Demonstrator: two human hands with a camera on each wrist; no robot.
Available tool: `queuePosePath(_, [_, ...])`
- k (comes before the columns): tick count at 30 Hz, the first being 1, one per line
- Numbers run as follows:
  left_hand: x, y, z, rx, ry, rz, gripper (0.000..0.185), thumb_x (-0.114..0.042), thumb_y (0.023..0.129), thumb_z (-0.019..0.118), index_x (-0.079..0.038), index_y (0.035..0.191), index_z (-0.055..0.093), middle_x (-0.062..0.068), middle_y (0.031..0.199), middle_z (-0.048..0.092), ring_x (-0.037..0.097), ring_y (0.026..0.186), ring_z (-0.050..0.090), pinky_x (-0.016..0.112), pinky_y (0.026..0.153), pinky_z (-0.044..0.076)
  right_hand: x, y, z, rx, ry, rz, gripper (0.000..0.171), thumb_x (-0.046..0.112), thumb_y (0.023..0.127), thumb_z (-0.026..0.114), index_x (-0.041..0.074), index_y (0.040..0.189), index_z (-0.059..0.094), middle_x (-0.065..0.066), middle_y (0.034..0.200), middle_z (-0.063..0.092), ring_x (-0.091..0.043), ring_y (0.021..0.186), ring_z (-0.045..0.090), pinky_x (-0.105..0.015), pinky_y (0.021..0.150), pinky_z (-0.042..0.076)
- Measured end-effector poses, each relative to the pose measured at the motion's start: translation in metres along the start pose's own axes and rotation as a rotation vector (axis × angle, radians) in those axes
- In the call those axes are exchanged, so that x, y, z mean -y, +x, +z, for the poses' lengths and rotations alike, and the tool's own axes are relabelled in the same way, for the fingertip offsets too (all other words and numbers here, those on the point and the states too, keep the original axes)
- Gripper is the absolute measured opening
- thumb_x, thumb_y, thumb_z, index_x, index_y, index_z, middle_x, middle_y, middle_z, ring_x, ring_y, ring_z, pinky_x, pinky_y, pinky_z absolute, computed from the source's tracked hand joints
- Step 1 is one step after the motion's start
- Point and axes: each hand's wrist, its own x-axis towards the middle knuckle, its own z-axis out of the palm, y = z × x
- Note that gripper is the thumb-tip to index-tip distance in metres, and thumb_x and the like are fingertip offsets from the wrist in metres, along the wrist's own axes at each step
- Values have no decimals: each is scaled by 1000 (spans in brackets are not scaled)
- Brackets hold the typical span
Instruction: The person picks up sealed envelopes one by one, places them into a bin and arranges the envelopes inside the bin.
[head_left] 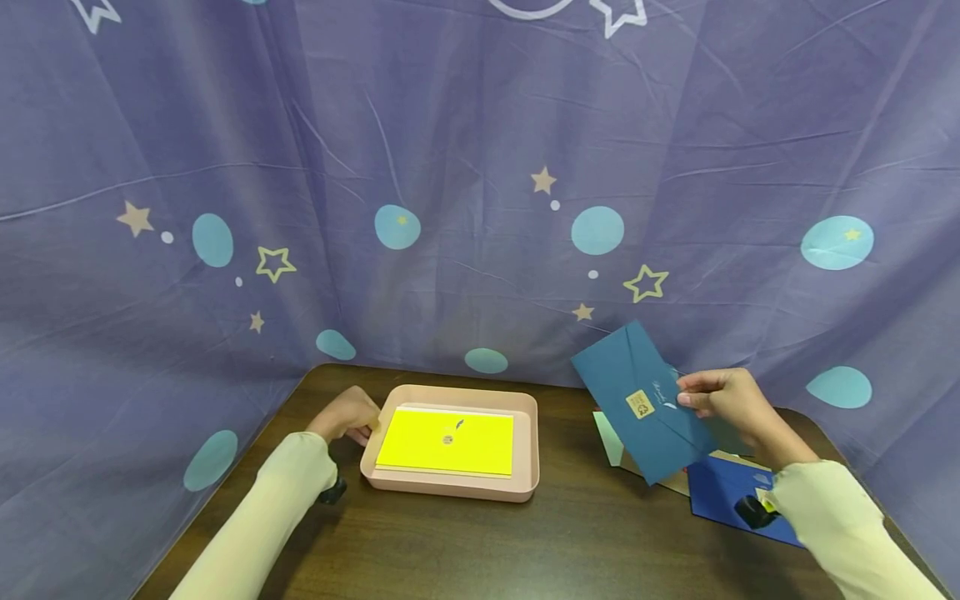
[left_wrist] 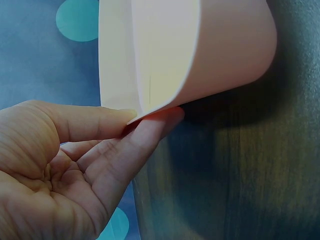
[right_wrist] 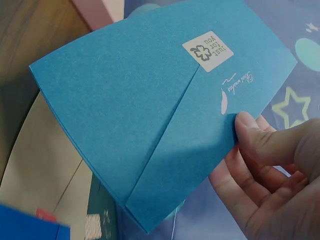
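A teal envelope (head_left: 626, 383) with a square sticker on its flap is raised off the table, tilted. My right hand (head_left: 723, 402) pinches it by one long edge, thumb on the flap side in the right wrist view, where the envelope (right_wrist: 130, 100) fills most of the picture. At the pink tray (head_left: 450, 492), my left hand (head_left: 348, 414) grips the left wall; the left wrist view shows thumb and fingers pinching the tray's rim (left_wrist: 195, 55). Inside the tray lies a bright yellow envelope (head_left: 420, 442) on top of paler ones.
Under and beside the raised envelope lie several others on the dark wooden table (head_left: 585, 533), among them a blue envelope (head_left: 720, 492) below my right wrist and a pale green one (head_left: 609, 437). A purple patterned curtain (head_left: 480, 167) hangs behind the table.
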Motion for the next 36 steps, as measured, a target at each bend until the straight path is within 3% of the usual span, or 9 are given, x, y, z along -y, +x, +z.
queuePosePath(3, [0,-1,0,0,-4,8,21,9,79,54,13,94,69,8,68,60,14,51,59,27,52,63,7,5,7,5,36,-13,36,6,93,71,-16,121,64,-6,103,76,0,79,67,-26,70,64])
queuePosePath(14, [0,1,0,4,-1,1,21,9,79,54,12,93,69,9,69,61,14,52,60,27,52,63,44,22,35,18,149,-34,35,5,92,72,-15,120,65,12,88,73,-4,74,69,-24,68,64])
queuePosePath(21, [2,3,-1,10,-20,6,21,10,78,54,13,92,69,9,68,61,14,51,60,27,52,63,59,30,51,27,164,-44,35,4,93,72,-14,122,65,5,96,74,-2,79,69,-25,73,64])
queuePosePath(28, [1,2,-1,9,-11,8,20,10,78,54,13,91,69,10,68,62,14,51,60,26,51,62,75,38,67,24,173,-38,31,6,92,73,-9,118,69,4,94,75,-5,80,69,-26,73,64])
queuePosePath(36, [1,2,-2,17,-15,2,26,9,78,56,15,100,69,14,75,67,15,54,63,27,53,63,94,46,87,57,142,-77,29,7,93,72,-6,119,70,-18,118,72,-7,86,69,-38,81,65])
